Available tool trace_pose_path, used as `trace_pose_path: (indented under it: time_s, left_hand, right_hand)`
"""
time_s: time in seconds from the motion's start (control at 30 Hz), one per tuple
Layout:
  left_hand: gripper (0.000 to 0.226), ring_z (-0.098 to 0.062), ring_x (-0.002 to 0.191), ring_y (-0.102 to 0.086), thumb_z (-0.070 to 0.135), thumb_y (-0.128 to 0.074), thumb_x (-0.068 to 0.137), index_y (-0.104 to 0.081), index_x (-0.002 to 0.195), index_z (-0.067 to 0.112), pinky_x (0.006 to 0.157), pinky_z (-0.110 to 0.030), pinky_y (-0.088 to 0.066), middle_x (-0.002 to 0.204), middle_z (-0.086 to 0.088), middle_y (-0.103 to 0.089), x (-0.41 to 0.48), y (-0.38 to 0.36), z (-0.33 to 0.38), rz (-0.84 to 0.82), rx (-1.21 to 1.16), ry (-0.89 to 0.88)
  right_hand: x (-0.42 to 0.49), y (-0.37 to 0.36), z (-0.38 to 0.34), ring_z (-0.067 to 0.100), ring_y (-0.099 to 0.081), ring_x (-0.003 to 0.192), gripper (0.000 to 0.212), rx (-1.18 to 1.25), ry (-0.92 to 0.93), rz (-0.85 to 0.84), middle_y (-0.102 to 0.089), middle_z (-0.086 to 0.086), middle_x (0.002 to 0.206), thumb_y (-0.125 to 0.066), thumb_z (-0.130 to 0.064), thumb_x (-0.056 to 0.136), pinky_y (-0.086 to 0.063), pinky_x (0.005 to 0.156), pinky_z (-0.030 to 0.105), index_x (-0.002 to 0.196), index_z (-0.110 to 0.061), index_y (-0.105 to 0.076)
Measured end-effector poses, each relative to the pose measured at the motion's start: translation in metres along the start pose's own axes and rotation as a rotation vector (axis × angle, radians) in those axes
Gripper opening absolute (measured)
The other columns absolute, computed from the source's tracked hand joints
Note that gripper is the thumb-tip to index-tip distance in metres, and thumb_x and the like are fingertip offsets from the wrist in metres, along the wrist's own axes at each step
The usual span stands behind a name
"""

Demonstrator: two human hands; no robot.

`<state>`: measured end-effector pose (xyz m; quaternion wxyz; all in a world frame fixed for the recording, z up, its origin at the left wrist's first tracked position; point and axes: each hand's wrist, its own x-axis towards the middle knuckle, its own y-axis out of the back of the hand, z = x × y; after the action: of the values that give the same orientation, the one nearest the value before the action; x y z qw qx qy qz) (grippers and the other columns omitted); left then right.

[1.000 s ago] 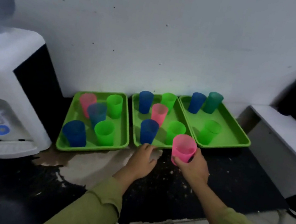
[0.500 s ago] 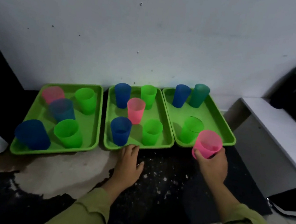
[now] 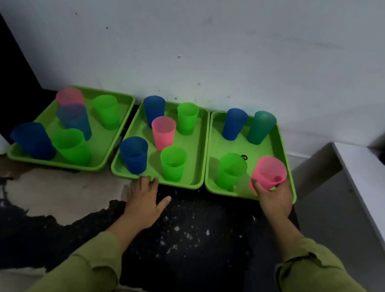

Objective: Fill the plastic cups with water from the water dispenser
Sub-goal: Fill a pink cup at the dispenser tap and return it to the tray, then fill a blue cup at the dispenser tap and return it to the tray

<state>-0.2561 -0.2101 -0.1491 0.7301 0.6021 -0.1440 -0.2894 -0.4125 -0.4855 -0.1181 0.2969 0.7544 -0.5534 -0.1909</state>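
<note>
Pink cup [image 3: 268, 173] upright at near right corner of right tray [image 3: 289, 175] — right hand [image 3: 274, 200] wrapped round its near side. Left hand [image 3: 145, 203] empty, fingers spread flat — touching middle tray's [image 3: 156, 180] near edge.

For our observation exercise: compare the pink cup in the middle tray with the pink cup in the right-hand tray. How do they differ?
The pink cup in the middle tray stands free near its tray's centre, untouched; the pink cup in the right-hand tray is gripped by the right hand at that tray's front right corner. The middle one has four cups around it; the held one has three neighbours. Both are upright, translucent pink, similar in shape.
</note>
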Motion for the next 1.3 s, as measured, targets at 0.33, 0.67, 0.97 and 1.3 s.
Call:
trace_pose_path:
  time_s: [0.33,0.67,0.97,1.3]
  left_hand:
    - [0.078,-0.033,0.144,-0.003,0.058,-0.031,0.093,-0.008,0.149,0.009,0.114,-0.048,-0.019,0.155,-0.013,-0.008,0.0,0.01,0.017,-0.13,0.067,0.072]
    - [0.044,-0.025,0.118,-0.048,0.031,-0.057,0.09,-0.048,0.128,0.011,0.097,-0.037,-0.043,0.129,-0.012,-0.049,-0.006,0.03,0.038,0.098,-0.285,0.15]
    - [0.014,-0.011,0.087,-0.059,0.019,-0.061,0.087,-0.06,0.1,0.014,0.075,-0.031,-0.053,0.093,0.004,-0.06,0.017,0.071,0.105,0.468,-0.568,-0.075]
    - [0.033,-0.017,0.103,-0.056,0.023,-0.064,0.084,-0.055,0.113,0.012,0.086,-0.033,-0.048,0.113,-0.004,-0.058,0.132,0.081,0.165,0.247,-0.522,-0.163]
  right_hand:
    - [0.021,-0.01,0.016,0.033,-0.061,0.099,0.069,-0.122,0.025,-0.158,-0.063,0.014,0.11,-0.081,-0.045,0.063,-0.038,0.069,0.03,0.115,-0.009,-0.052]
    - [0.022,-0.001,0.022,0.032,-0.061,0.097,0.069,-0.144,0.095,-0.284,-0.062,0.014,0.111,-0.079,-0.046,0.066,-0.045,0.071,0.033,0.115,-0.007,-0.051]
    - [0.031,0.02,0.017,0.029,-0.061,0.101,0.043,0.152,0.191,-0.062,-0.062,0.012,0.117,-0.052,-0.032,0.093,-0.045,0.084,0.035,0.13,-0.01,-0.049]
    - [0.121,0.004,0.008,0.034,-0.057,0.111,0.029,0.071,0.181,-0.24,-0.062,0.022,0.119,-0.047,-0.007,0.093,-0.043,0.096,0.039,0.118,0.001,-0.059]
